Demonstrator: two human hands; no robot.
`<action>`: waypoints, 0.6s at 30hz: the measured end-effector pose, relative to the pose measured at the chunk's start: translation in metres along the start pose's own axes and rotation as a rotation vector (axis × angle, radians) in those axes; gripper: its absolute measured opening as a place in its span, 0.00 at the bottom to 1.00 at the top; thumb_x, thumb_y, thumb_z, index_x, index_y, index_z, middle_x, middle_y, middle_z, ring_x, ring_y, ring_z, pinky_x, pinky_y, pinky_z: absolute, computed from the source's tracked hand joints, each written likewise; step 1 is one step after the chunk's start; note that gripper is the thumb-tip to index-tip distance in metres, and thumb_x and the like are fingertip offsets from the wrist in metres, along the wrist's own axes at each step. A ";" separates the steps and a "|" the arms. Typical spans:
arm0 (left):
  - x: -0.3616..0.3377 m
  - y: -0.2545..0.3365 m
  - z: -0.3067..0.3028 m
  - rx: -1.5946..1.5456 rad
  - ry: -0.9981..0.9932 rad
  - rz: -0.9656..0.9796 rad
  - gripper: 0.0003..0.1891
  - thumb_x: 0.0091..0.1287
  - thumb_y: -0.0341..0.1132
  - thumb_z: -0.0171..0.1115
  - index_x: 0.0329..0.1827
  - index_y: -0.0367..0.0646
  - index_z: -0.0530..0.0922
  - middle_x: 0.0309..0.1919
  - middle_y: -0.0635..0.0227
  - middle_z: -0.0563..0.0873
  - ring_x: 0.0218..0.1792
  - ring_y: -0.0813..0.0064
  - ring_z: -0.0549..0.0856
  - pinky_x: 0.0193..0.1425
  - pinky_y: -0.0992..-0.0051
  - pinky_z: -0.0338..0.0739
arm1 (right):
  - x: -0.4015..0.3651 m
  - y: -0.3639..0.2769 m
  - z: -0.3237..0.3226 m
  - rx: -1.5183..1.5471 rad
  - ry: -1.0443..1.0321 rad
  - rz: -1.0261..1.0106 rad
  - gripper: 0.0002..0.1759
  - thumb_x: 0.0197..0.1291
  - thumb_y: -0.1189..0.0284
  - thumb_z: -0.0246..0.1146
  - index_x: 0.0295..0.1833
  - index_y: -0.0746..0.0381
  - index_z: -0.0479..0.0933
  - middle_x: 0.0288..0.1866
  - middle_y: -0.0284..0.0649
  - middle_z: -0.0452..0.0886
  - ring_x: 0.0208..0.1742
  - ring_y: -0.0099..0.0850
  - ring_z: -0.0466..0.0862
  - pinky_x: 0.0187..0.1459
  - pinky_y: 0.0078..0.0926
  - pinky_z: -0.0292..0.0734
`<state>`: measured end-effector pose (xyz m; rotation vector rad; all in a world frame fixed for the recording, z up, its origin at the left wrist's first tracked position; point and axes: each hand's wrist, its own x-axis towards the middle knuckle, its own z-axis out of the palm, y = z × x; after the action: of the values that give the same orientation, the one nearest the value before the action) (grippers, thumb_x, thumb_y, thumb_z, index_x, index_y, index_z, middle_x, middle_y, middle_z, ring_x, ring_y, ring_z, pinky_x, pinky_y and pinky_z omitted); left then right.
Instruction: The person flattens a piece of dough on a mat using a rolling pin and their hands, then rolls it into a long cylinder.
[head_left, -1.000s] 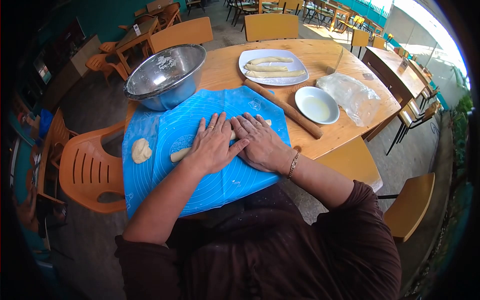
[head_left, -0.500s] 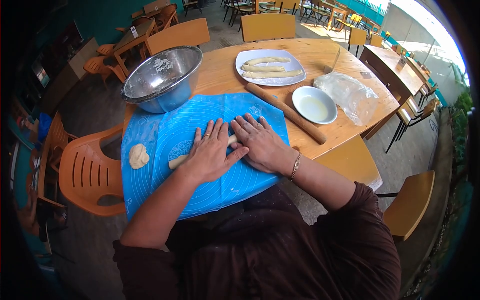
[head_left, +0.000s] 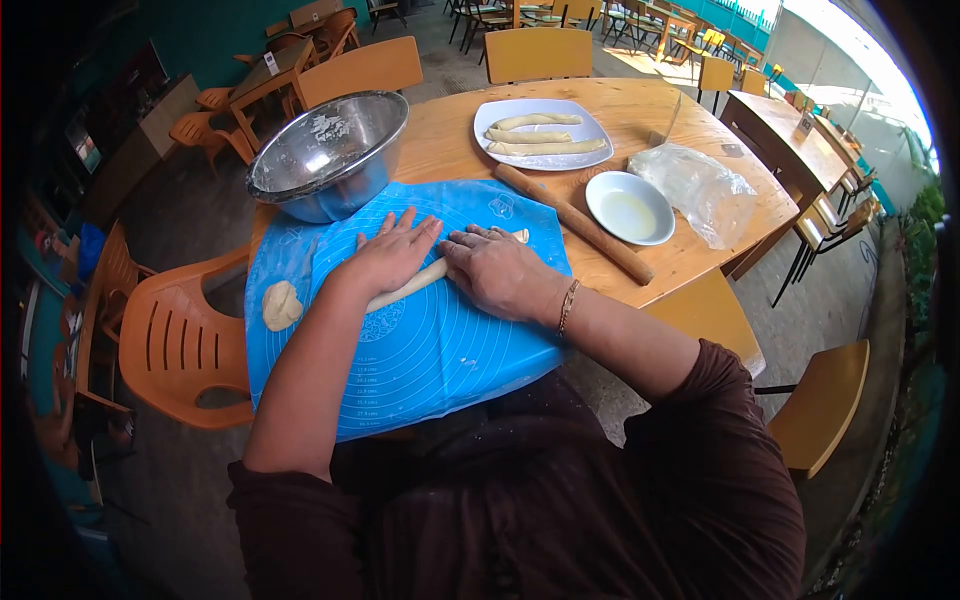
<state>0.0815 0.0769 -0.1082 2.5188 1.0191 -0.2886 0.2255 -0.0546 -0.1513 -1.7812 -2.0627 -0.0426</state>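
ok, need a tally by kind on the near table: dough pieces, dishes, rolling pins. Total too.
Dough strips on the plate: 3
Dough rope on the blue mat: 1
Dough lump: 1
Metal mixing bowl: 1
White plate: 1
Small white bowl: 1
Rolling pin: 1
Total: 9
Plastic bag contents unclear, not counted.

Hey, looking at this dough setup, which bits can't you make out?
All in the head view:
- Part of the dough roll: covered by the right hand.
- Left hand's palm: faces down, away from the camera.
- Plastic bag's contents: obscured by crumpled plastic and glare.
- Print on the card on the far left table: too small.
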 end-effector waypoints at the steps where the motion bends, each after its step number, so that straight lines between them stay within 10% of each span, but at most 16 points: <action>1: 0.002 0.003 0.000 0.034 0.006 -0.021 0.35 0.79 0.64 0.28 0.84 0.60 0.52 0.85 0.67 0.43 0.84 0.59 0.41 0.83 0.45 0.39 | -0.004 -0.004 -0.004 -0.001 0.001 0.000 0.23 0.73 0.61 0.53 0.64 0.64 0.76 0.62 0.53 0.79 0.70 0.52 0.75 0.72 0.52 0.65; 7: 0.010 0.000 0.012 0.150 0.078 -0.021 0.33 0.79 0.59 0.33 0.84 0.59 0.50 0.85 0.63 0.43 0.83 0.51 0.42 0.81 0.37 0.36 | -0.046 -0.009 -0.018 -0.120 0.089 -0.146 0.20 0.70 0.64 0.59 0.62 0.63 0.77 0.65 0.48 0.80 0.68 0.43 0.78 0.71 0.50 0.68; 18: 0.016 -0.005 0.010 0.238 0.026 -0.013 0.31 0.81 0.53 0.37 0.84 0.61 0.49 0.85 0.65 0.42 0.83 0.51 0.43 0.79 0.34 0.43 | -0.023 -0.024 0.000 -0.041 -0.029 -0.032 0.41 0.73 0.47 0.50 0.76 0.72 0.60 0.77 0.61 0.63 0.79 0.57 0.60 0.77 0.57 0.54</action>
<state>0.0887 0.0861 -0.1238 2.7341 1.0673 -0.4037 0.2048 -0.0806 -0.1527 -1.7833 -2.1256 -0.0693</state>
